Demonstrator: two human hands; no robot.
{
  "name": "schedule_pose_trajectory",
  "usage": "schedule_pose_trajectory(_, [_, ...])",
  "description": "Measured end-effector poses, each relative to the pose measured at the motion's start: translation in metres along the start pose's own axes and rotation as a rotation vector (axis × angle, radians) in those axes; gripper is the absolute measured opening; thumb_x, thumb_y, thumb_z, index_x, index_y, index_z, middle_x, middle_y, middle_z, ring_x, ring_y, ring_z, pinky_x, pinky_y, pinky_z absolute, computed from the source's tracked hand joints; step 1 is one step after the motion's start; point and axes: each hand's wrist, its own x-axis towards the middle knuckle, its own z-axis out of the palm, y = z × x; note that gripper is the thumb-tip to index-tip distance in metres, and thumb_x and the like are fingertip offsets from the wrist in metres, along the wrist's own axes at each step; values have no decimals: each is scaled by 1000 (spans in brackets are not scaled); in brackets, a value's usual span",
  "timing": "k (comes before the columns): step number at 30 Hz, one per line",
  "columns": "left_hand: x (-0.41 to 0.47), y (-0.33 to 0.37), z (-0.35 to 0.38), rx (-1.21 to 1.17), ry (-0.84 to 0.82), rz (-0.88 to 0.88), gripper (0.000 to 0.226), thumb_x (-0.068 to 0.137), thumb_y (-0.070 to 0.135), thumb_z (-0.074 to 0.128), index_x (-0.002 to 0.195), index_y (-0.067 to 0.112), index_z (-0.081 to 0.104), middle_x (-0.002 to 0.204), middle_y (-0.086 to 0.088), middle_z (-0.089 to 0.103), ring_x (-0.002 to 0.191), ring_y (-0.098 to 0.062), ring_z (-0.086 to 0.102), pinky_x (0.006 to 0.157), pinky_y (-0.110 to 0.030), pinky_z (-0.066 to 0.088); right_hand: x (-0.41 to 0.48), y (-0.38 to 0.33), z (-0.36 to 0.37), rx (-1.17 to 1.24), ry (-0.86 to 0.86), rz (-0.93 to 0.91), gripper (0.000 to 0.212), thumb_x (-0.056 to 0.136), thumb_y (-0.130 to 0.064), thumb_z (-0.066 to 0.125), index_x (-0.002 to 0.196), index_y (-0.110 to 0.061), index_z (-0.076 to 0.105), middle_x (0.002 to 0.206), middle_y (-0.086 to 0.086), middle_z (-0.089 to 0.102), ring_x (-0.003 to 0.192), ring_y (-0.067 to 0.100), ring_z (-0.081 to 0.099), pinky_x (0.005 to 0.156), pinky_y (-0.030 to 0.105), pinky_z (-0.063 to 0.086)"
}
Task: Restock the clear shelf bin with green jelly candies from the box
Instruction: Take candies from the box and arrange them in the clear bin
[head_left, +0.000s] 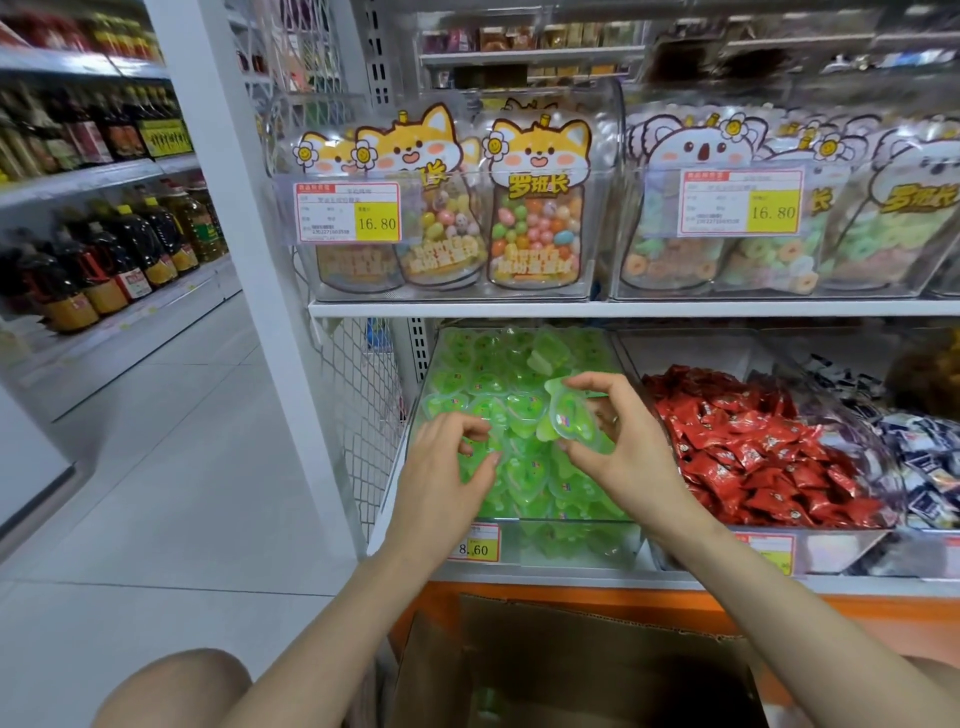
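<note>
Your right hand (610, 447) pinches a glossy heart-shaped jelly candy (569, 415) | left hand (441, 462) curled over clear bin (587, 538) pile, grip unclear | corrugated cardboard box (597, 649) below

One head-worn wide-angle camera looks forward and down, close to the shelf (623, 309), its bin (519, 525) and the box (571, 660) below.

The box (571, 654) ran off the lower edge, its inside too dark to read. A forearm (402, 556) hid part of the price tag (483, 543); the top shelf's goods (519, 39) were blurred.
</note>
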Motion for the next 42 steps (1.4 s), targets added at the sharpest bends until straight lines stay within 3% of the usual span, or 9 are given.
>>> schedule_pose_trajectory(4, [5,6,1,-261,-17,-161,17,83,15,67,97,19,58,92,7,65,79,-2,56,70,-14,43,2,2,-5,-1,35,-6,53,72,-5,76,98,-40,47,103,-12,55,86,4,49,79,12,39])
schedule_pose_trajectory(9, [2,25,8,-643,-279,-358,32,79,28,69,105,22,51,97,2,64,88,-6,63,83,-21,51,-4,1,5,-118,-22,-195,48,69,0,72,103,-23,50,107,-6,55,85,13,51,74,13,40])
schedule_pose_trajectory(12, [0,29,16,-742,-253,-432,27,83,15,67,105,16,52,93,-1,65,81,-7,64,84,-29,53,-9,3,15,-174,-21,-279,47,65,3,75,102,-16,53,103,-2,51,78,8,48,69,13,41])
schedule_pose_trajectory(17, [11,28,11,-916,-100,-557,25,87,8,61,110,6,51,92,-1,67,79,-10,65,70,-22,54,-9,-2,5,-125,-132,-253,45,69,-17,82,107,-21,57,101,-12,54,88,-1,53,80,8,41])
schedule_pose_trajectory(22, [26,9,-10,-759,-276,-539,20,87,18,62,102,5,62,86,-3,56,74,-11,48,66,-21,39,-4,-7,-25,-42,-60,-147,52,74,-11,78,118,-28,54,116,-12,56,98,7,56,87,22,45])
schedule_pose_trajectory(28, [20,16,-6,-603,-462,-495,10,84,18,65,88,8,64,77,0,55,64,-7,48,61,-15,42,-12,-12,-15,-301,-464,-140,83,66,-42,81,136,-38,36,120,-17,46,102,0,43,94,19,35])
schedule_pose_trajectory(36, [22,22,-3,-587,-389,-486,15,85,25,64,91,12,62,72,5,55,61,-5,49,55,-11,41,-10,-6,-1,-495,-272,-228,69,70,-48,75,128,-23,49,114,-9,48,100,5,40,90,24,29])
schedule_pose_trajectory(40, [26,4,-11,-161,-29,-209,18,86,30,63,97,16,62,90,7,61,75,-5,55,63,-10,42,3,3,3,-405,-166,-175,68,66,-40,80,124,-17,54,116,-1,49,108,15,46,92,30,39])
schedule_pose_trajectory(42, [25,-9,-13,89,15,-58,14,86,24,64,98,16,63,94,9,57,87,-11,55,74,-16,39,9,8,9,-474,-147,-172,70,66,-40,81,125,-16,55,118,2,48,110,17,42,90,27,34])
